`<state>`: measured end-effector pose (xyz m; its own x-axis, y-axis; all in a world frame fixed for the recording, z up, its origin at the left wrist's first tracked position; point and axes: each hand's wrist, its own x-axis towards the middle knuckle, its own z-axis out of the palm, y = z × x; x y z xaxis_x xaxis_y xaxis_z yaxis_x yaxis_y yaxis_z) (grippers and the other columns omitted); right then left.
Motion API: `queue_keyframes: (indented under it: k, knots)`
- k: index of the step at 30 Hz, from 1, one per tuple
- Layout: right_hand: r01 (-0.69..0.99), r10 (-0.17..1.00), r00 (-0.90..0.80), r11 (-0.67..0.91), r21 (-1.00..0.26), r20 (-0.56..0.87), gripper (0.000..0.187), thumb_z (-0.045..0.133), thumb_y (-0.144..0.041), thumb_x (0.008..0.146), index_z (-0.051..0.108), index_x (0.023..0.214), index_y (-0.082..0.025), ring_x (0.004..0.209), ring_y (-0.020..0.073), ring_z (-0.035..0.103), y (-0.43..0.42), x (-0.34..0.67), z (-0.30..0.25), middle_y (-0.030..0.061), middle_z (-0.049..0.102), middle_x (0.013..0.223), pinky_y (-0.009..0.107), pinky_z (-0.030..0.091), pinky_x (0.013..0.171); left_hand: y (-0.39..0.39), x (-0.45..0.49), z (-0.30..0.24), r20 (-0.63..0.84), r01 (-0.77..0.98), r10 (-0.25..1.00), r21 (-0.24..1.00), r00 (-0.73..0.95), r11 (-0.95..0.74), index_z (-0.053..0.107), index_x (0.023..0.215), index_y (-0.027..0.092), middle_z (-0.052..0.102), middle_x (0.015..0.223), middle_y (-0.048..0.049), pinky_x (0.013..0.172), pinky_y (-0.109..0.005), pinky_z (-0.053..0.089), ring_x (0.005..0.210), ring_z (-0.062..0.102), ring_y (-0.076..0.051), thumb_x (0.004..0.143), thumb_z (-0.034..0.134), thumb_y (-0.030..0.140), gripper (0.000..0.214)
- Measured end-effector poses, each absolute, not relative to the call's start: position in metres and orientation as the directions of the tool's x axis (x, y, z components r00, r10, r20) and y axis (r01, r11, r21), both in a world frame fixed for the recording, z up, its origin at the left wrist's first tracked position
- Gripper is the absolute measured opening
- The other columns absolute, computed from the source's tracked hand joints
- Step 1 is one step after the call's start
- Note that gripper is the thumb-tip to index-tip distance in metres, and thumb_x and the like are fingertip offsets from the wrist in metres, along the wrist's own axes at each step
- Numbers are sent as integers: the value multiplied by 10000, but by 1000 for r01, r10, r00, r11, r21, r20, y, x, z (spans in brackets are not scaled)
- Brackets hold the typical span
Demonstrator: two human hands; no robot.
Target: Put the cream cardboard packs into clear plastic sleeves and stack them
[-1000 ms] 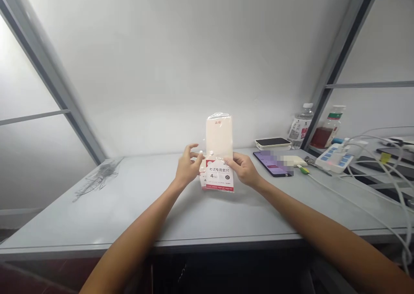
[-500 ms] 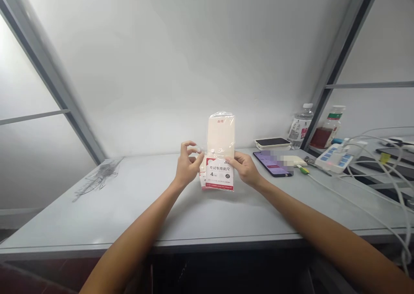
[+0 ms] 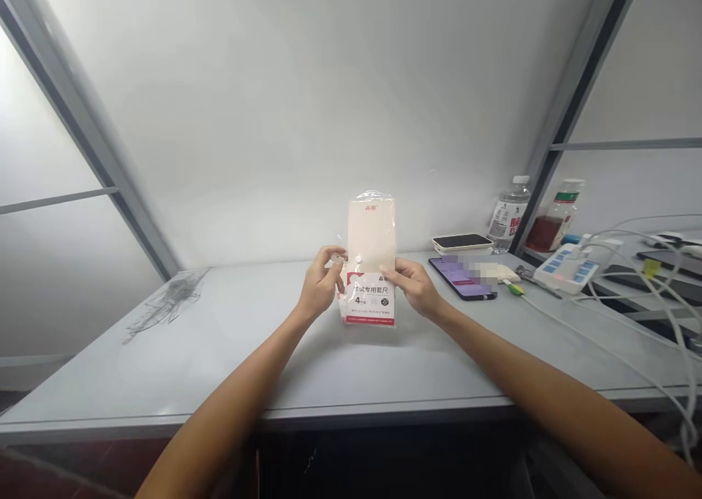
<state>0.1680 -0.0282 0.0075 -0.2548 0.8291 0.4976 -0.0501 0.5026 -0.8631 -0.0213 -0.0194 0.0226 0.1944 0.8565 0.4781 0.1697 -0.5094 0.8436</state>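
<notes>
A plastic-wrapped exam ruler set [image 3: 371,265] is held upright between 2 bare hands, its long axis vertical, over the middle of the grey surface [image 3: 164,367], nearer the far edge. The right hand [image 3: 414,287] grips its right side, with the fingers across the front. The left hand [image 3: 323,285] is curled at its left edge, fingertips pinched together; whether they hold the plastic is hard to make out. Those fingers hide part of the white-and-red label, which shows a printed 4. A phone [image 3: 461,278], its screen blurred, lies just right of the right hand.
</notes>
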Motion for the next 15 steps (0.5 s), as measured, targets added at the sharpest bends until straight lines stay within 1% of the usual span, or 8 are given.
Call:
queue_keyframes:
  k: [3,5,7,9,12,14,15]
  knots:
    - [-37,829,-263,503,-864,494,316,536,-469,780,529,654,-179,597,135,505,-28,169,8,2,529,625,267,412,556,-19,-21,23,413,139,876,880,250,-455,522,954,203,585,900,-24,379,-176,352,513,510,-57,812,442,442,289]
    - [-5,830,-242,517,-856,502,325,524,-473,789,526,649,-180,592,131,498,-28,168,8,-4,520,615,262,407,552,-18,-21,23,394,137,879,888,267,-440,559,884,184,577,1006,-53,376,-171,349,565,519,-63,783,484,471,313]
    - [20,832,-212,527,-849,512,359,490,-480,813,513,623,-176,557,122,486,-27,168,8,-7,508,582,256,399,527,-16,-20,22,418,137,876,879,240,-457,584,805,160,527,1140,-81,390,-164,356,635,536,-72,747,541,468,316]
    - [30,840,-194,521,-853,506,398,452,-482,836,504,596,-168,503,113,479,-26,168,8,-5,510,543,253,393,496,-13,-21,22,447,115,871,872,204,-475,595,745,144,510,1165,-92,425,-163,380,700,552,-90,731,572,444,301]
    - [27,871,-132,480,-877,472,403,443,-493,835,544,646,-151,441,107,496,-19,173,10,12,560,549,249,395,450,-6,-26,24,461,51,878,881,133,-470,572,687,138,552,1062,-78,492,-178,419,697,550,-88,737,562,414,281]
    - [38,895,-56,445,-895,443,401,450,-506,825,573,721,-139,427,108,512,-9,182,9,19,578,567,242,397,426,-1,-35,28,432,64,900,898,48,-435,543,684,147,586,903,-54,506,-189,424,642,537,-84,743,541,418,277]
    - [70,899,-20,438,-896,438,406,449,-511,823,576,734,-136,417,105,504,-3,188,7,8,555,536,234,393,414,3,-42,30,402,110,916,910,6,-400,535,699,155,587,798,-37,500,-194,420,613,531,-88,745,527,423,273]
